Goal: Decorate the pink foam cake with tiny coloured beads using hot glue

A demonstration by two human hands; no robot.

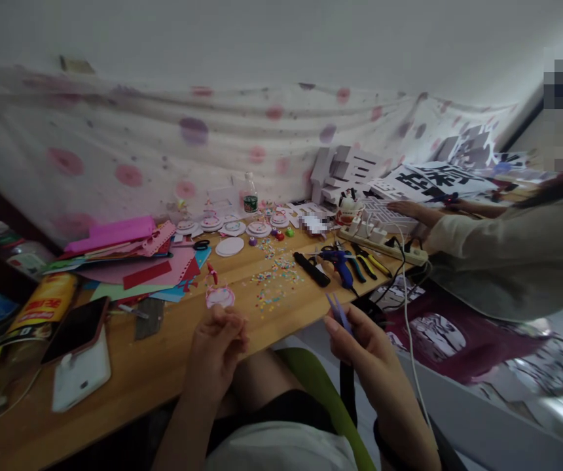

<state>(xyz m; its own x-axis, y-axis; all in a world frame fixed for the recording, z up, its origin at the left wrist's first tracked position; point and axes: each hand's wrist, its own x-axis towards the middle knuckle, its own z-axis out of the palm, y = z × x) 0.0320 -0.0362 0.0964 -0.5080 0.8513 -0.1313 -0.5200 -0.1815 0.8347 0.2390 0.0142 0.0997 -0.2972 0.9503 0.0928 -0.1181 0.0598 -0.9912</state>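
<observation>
My left hand (217, 347) is closed at the table's front edge, its fingertips pinched together; whatever they may hold is too small to make out. Just beyond it lies a small round pink-and-white decorated piece (220, 297) with a red item (212, 273) behind it. Off the table edge, over my lap, my right hand (367, 343) grips pale purple tweezers (339, 313) between thumb and fingers, tips pointing up and slightly apart. Small coloured beads or confetti (279, 275) lie scattered on the wood. Nearest to the tweezers on the table is a blue glue gun (343, 267).
Coloured paper sheets (154, 261), a phone (78, 330) and a yellow-labelled bottle (48, 304) fill the left side. Decorated discs (258, 228) line the back. Pliers (372, 260) and a power strip (384, 245) with cables sit right. Beyond, another person's hand (412, 210) works beside white cut-out letters.
</observation>
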